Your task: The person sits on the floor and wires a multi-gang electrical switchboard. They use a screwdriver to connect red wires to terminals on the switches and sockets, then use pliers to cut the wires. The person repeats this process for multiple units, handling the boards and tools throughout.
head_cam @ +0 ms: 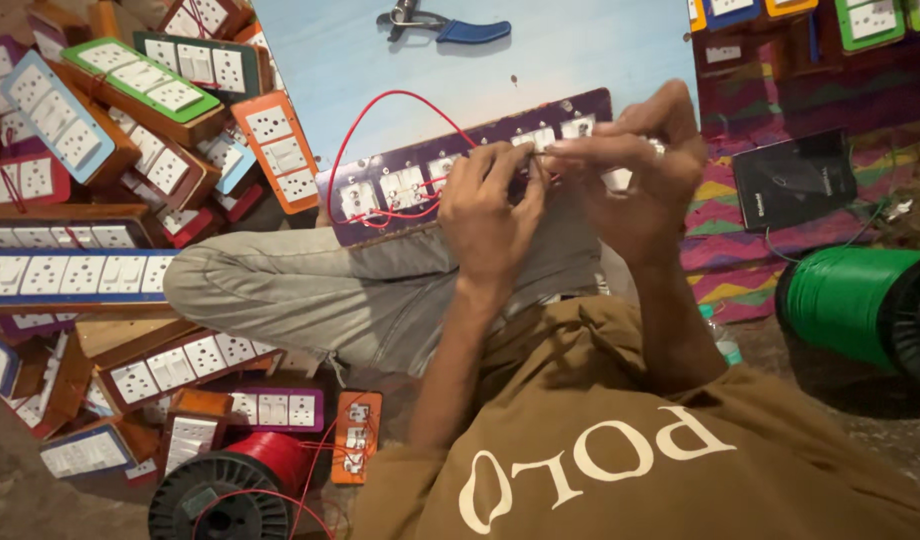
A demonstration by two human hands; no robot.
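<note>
Cluttered floor, switchboards piled all round. Left hand (490, 205) and right hand (635, 175) pinch together over the purple panel (380, 165) on the knee, apparently seating red wire (365, 120); next needs steady fingertips.

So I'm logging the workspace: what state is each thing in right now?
switch panel: back up, propped on the knee, red wire looped over it
left hand: fingers pinched at the panel
right hand: fingers pinched at the panel
pliers: lying untouched
green wire spool: on its side
</note>
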